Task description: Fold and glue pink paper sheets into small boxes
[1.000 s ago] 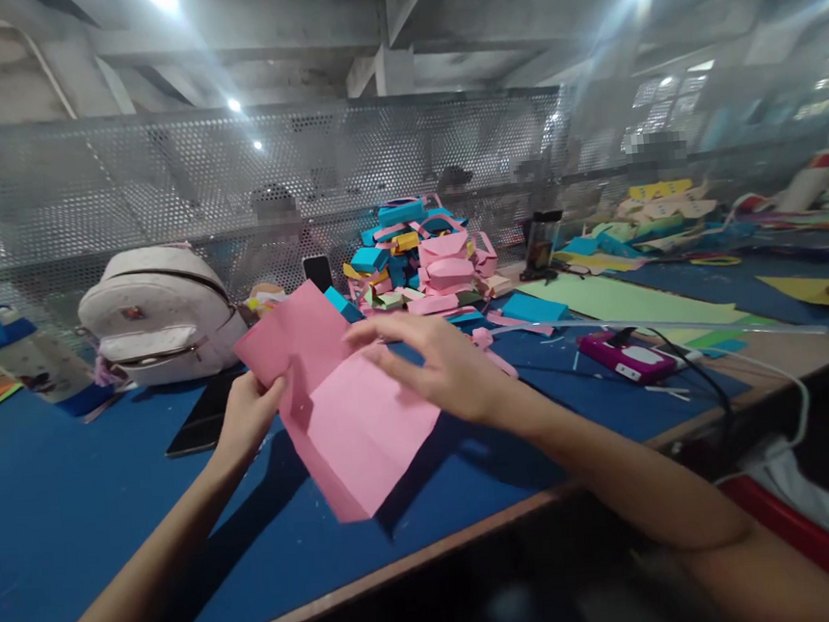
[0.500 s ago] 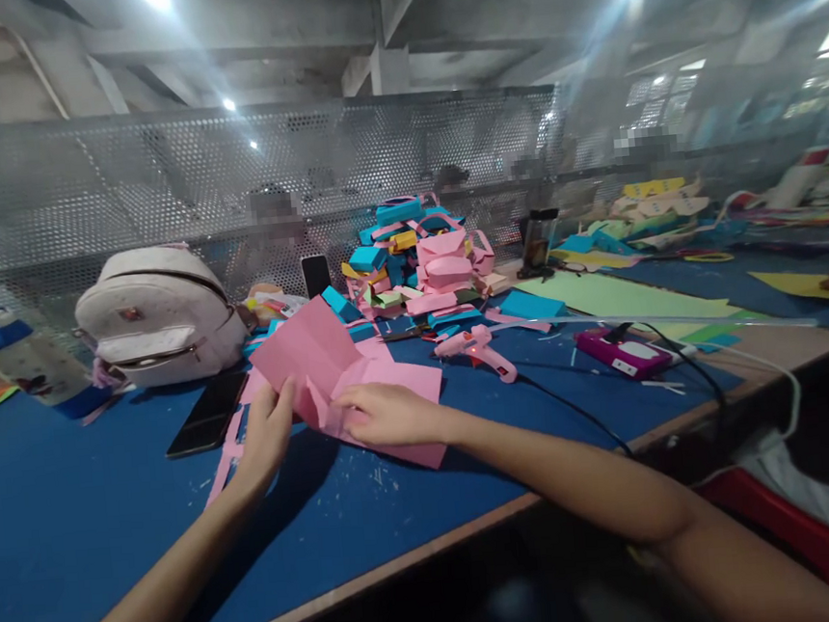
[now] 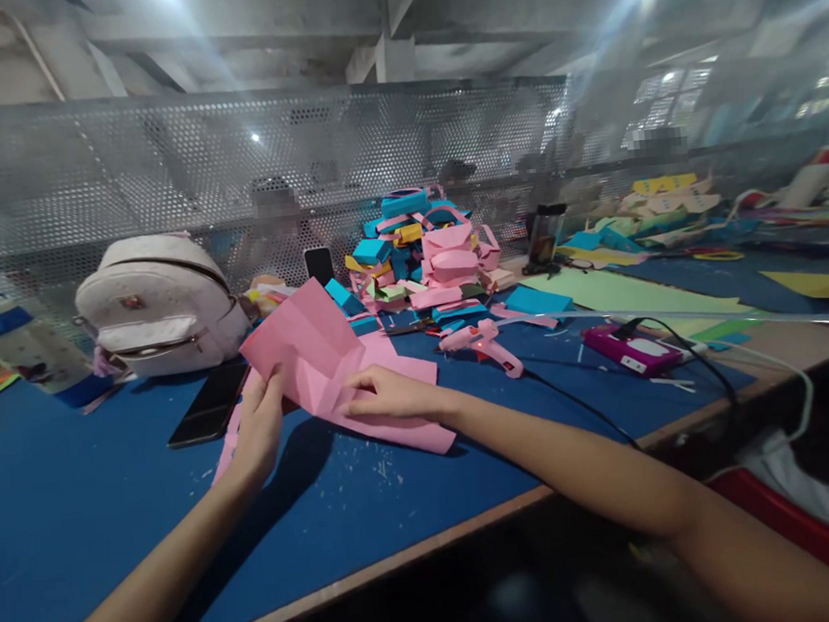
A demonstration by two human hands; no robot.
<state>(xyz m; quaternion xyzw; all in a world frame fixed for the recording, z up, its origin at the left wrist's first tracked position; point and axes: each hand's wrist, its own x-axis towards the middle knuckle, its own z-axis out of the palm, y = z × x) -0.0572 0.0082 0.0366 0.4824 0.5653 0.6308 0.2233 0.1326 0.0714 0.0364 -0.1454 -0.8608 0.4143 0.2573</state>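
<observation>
Blue work surface (image 3: 311, 543): was strewn with pale scraps (image 3: 381, 471) on the near side of the paper.

Left hand (image 3: 259, 426): was clamped, thumb against fingers, on the left side of a creased pink sheet (image 3: 308, 340).

Right hand (image 3: 393, 393): touched the same sheet near its fold, thumb and forefinger bent close; could not tell whether clamped on it.

Pink sheet: was held over the work surface between both hands, left part tilted up.

Pink strip (image 3: 227, 451): lay just beside the left wrist.

Dark phone (image 3: 209, 406): lay flat left of the left hand.

Pink glue gun (image 3: 486, 343): lay beyond the right forearm, near the sheet, red light showing, black cord trailing nearer.

Purple socket block (image 3: 632, 350): lay farther right, cable attached.

White backpack (image 3: 157, 309): stood behind the phone.

Heap of pink, blue and yellow paper pieces (image 3: 446, 260): stood behind the sheet.

Perforated metal screen (image 3: 191, 166): stood across the back.
</observation>
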